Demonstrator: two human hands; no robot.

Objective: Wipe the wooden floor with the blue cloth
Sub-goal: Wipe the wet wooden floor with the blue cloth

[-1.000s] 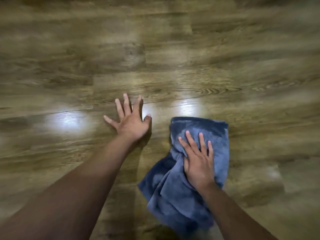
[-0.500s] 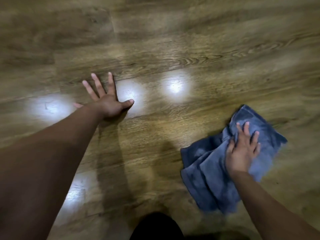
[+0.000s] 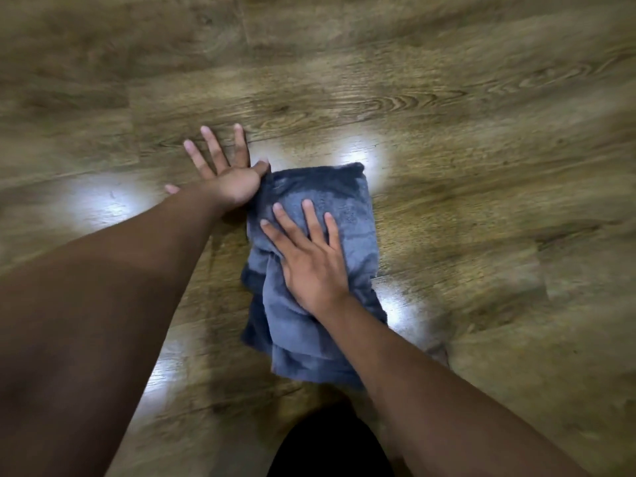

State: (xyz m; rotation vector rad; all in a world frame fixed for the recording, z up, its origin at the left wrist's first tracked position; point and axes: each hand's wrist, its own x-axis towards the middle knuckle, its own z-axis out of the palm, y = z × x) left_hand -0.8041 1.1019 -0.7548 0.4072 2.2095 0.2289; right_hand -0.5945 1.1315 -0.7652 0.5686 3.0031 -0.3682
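A crumpled blue cloth (image 3: 340,197) lies on the wooden floor (image 3: 481,139) in the middle of the view. My right hand (image 3: 309,256) presses flat on the cloth with its fingers straight and spread. Just to the cloth's left, my left hand (image 3: 227,173) rests flat on the floor, fingers spread, and its thumb touches the cloth's upper left corner. Part of the cloth is hidden under my right hand and forearm.
Brown wood-grain planks fill the whole view, with bright light reflections near the cloth's top edge (image 3: 354,149) and at the left (image 3: 93,204). A dark shape (image 3: 327,445) sits at the bottom edge between my arms.
My right hand has slid the cloth back to the left, from the far right up against my left hand's thumb. My left hand has stayed flat on the floor.
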